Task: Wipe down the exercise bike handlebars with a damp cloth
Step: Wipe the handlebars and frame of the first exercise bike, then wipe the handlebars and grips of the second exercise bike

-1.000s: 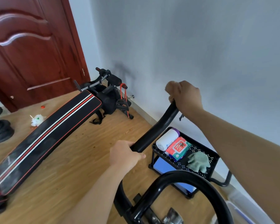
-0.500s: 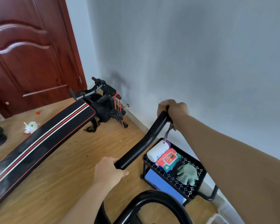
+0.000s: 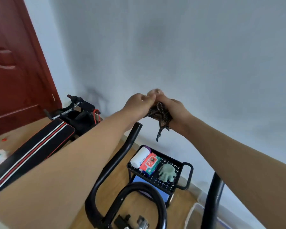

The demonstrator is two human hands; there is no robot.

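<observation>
- Centre of frame: left hand (image 3: 139, 104) and right hand (image 3: 175, 109) pressed together, both closed on a dark patterned cloth (image 3: 160, 114); one strip dangles below.
- Cloth held above the black handlebars (image 3: 120, 156), not touching them.
- Lower centre: black perforated tray (image 3: 177, 164) on a small cart. Holds a white bottle (image 3: 140, 157) lying on its side, a red-and-green wipes pack (image 3: 149, 163) touching it, and a crumpled green rag (image 3: 168, 172) just beside.
- Left: black bench (image 3: 31, 151) with red and white stripes.
</observation>
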